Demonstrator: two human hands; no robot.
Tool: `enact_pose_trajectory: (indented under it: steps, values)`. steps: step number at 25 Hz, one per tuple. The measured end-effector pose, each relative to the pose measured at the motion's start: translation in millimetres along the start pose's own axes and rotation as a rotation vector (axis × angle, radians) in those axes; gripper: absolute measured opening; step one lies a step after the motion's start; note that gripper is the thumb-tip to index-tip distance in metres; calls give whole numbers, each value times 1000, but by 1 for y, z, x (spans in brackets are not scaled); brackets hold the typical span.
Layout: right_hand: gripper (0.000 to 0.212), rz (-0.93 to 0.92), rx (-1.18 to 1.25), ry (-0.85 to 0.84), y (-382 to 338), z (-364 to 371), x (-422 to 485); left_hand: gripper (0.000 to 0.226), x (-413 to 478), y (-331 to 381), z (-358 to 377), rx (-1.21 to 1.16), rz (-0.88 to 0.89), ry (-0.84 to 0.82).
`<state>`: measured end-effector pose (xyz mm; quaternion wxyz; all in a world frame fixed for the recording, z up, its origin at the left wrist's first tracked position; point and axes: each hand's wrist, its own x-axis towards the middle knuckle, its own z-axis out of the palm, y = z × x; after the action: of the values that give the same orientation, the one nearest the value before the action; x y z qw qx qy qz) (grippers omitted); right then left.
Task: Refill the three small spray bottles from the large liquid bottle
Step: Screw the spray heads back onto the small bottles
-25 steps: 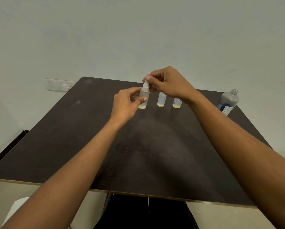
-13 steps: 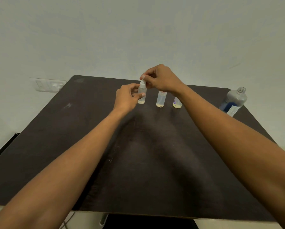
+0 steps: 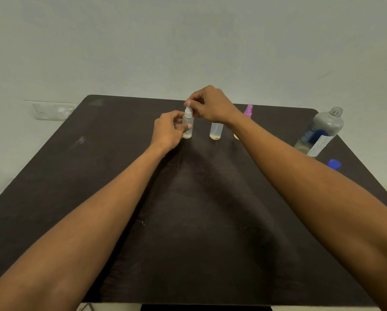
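Three small clear spray bottles stand in a row at the far middle of the dark table [image 3: 199, 221]. My left hand [image 3: 169, 131] grips the body of the left spray bottle [image 3: 187, 126]. My right hand [image 3: 210, 106] pinches that bottle's white spray top. The middle spray bottle [image 3: 216, 131] stands open-necked, partly behind my right wrist. Only the pink top of the right spray bottle [image 3: 248, 110] and a bit of its base show past my forearm. The large liquid bottle [image 3: 320, 133] stands uncapped at the far right.
A blue cap [image 3: 334, 164] lies on the table just in front of the large bottle. A white wall socket [image 3: 52, 111] sits on the wall beyond the table's far left corner. The wall runs close behind the table.
The view has shifted a little, so the pink top and the blue cap now show. Both hands stay on the left spray bottle, right fingers still on its top.
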<state>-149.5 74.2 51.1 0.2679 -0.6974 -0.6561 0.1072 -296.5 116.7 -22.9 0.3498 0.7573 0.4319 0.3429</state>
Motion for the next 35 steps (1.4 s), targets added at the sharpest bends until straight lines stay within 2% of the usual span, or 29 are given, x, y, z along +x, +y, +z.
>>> enact_pose_trajectory:
  steps: [8,14,23,35]
  values:
    - [31,0,-57,-13,-4,2,-6,53,-3,-2,1,-45,-35,-16]
    - [37,-44,-68,107,-2,-23,-34,68,-17,7,-10,-55,-12,37]
    - [32,-43,199,264,-4,-77,-106,61,-69,59,-44,-68,170,180]
    - [34,-80,251,350,-15,-108,-199,54,-149,120,-34,-96,295,101]
